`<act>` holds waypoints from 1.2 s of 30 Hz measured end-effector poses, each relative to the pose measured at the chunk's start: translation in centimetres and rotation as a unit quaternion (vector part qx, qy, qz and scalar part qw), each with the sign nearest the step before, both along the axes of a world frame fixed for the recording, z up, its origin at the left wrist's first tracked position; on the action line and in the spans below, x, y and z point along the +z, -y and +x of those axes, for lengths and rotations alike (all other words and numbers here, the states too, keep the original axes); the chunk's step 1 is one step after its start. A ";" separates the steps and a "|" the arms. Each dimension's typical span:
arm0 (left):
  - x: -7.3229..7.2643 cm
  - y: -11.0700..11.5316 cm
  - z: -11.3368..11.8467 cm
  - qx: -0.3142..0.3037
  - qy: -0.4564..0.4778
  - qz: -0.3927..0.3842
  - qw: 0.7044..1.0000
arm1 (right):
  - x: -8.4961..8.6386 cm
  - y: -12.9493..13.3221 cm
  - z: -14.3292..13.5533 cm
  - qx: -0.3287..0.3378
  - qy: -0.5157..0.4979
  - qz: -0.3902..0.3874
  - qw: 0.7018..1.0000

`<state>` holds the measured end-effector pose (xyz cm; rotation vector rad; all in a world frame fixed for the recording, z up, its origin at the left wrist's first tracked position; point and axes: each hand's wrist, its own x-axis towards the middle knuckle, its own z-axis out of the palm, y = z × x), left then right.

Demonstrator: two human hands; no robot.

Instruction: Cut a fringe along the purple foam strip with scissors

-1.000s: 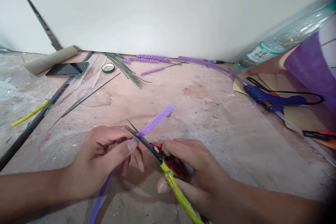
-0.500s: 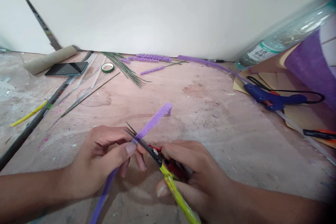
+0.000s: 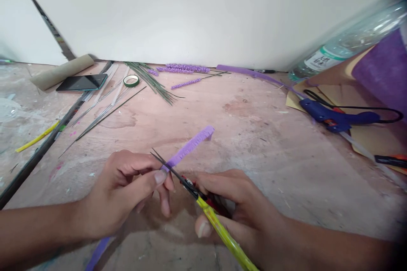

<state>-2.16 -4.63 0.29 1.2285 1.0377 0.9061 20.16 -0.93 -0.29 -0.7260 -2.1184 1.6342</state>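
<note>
- The purple strip (image 3: 191, 146) is pinched between the thumb and finger of the left hand (image 3: 133, 190), its cut edge (it looks like a little comb) pointing up and away.
- The scissors (image 3: 190, 186) are gripped in the right hand (image 3: 241, 207), fingers closed on the handles.
- The strip is crossed by the blades, nearly shut, just beside the left thumb.
</note>
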 end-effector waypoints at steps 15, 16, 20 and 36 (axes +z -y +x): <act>0.1 -0.1 0.3 -0.003 0.028 -0.024 0.999 | -0.3 0.2 0.0 0.024 -0.022 -0.065 0.997; 0.1 -0.1 0.2 -0.002 0.029 -0.027 0.999 | -0.4 0.3 0.0 0.014 -0.024 -0.060 0.998; 0.1 -0.1 0.2 0.000 0.038 -0.028 0.999 | -0.5 0.4 0.0 0.011 -0.018 -0.053 0.998; -0.4 0.1 0.1 0.025 0.053 -0.018 0.998 | 0.7 0.3 -0.3 -0.023 0.040 0.060 0.997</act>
